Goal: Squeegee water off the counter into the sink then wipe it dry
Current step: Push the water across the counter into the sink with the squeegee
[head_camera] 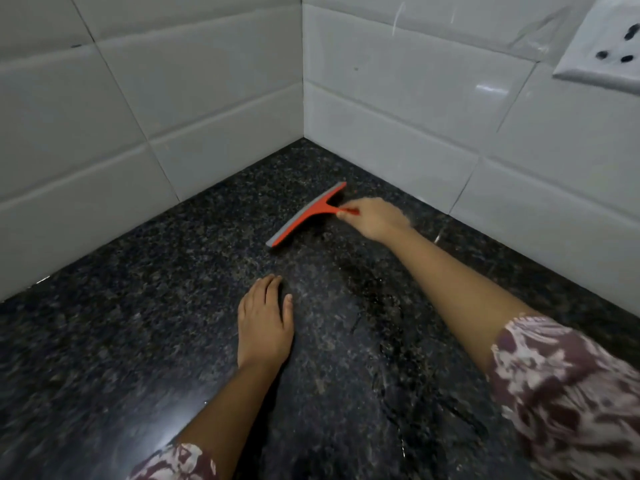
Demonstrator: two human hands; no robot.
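Observation:
A red squeegee [308, 213] with a grey blade lies across the dark speckled granite counter [166, 306], close to the tiled corner. My right hand [375, 218] reaches far forward and grips its thin red handle, blade edge down on the stone. My left hand [265, 322] rests flat on the counter nearer to me, fingers straight and together. Wet streaks and droplets [377, 299] run along the counter between the two arms. No sink or cloth shows in the head view.
White tiled walls [207, 109] meet in a corner behind the squeegee and box in the counter on the left and right. A white wall socket [602, 46] sits high at the right. Patterned sleeves cover both upper arms.

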